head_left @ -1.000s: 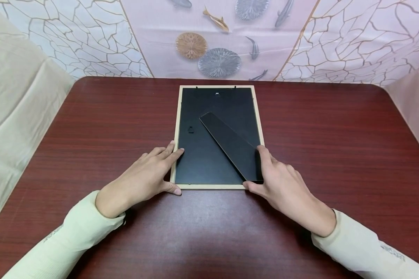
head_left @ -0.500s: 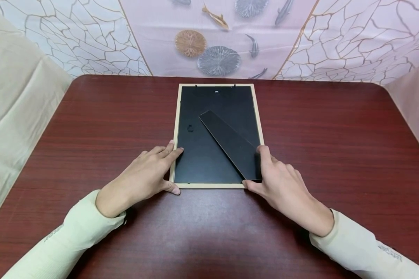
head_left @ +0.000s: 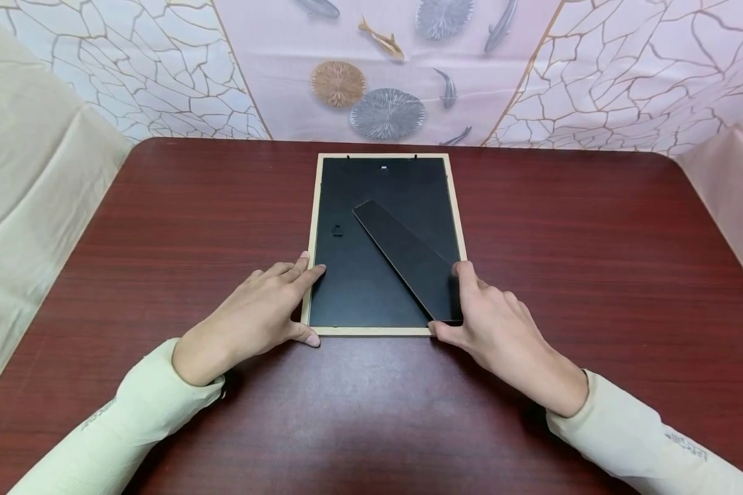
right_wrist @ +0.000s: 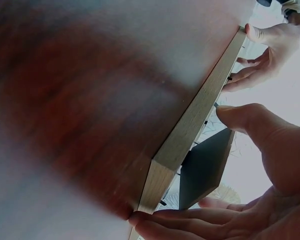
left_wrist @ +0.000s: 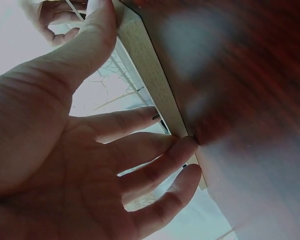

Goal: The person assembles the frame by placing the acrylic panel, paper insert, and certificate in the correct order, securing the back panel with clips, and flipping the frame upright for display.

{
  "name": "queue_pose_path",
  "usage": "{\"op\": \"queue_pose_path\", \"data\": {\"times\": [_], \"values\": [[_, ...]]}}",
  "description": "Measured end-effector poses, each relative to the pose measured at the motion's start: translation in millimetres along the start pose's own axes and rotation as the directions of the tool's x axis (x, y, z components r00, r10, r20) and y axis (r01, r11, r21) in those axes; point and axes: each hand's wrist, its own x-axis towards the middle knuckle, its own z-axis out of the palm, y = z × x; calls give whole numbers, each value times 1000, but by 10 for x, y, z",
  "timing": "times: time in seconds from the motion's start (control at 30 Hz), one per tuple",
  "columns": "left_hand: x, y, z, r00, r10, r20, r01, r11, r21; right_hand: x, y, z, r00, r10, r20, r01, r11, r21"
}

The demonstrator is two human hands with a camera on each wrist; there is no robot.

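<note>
Far left: pale cloth hangs beside a dark red, wood-grained worktop. Left hand comes in from a pale sleeve; it is unclenched, fingers nearly straight and spread. Fingertips rest along the left edge of a picture frame, one reaching onto the backing; thumb at the near left corner.

Picture frame: flat on the worktop, middle of the head view, back side up, upright format. Narrow rim of light, straight-grained wood, square corners. Backing: smooth, matte black, filling the rim. Small dark hook on its left part; small white mark near the top; two dark tabs at the far edge. Stand: black, tapered, set diagonally, narrow end near the middle, wide end at the near right corner. Right wrist view shows that wide end raised off the backing.

Right hand: unclenched, thumb at the near edge, fingers against the right edge, spanning the corner around the stand's wide end. Whether it presses the stand cannot be told. Second pale sleeve follows.
</note>
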Motion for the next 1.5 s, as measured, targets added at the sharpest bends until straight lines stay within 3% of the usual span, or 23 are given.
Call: {"op": "queue_pose_path", "data": {"times": [0.6,1.5], "values": [[27,7,-15,1000,1,10,-1,1000,16,12,-21,23,999,44,6,-44,999,4],[12,30,-21,1000,-15,20,15,1000,14,29,-70,40,999,34,-18,-34,999,-28]]}}
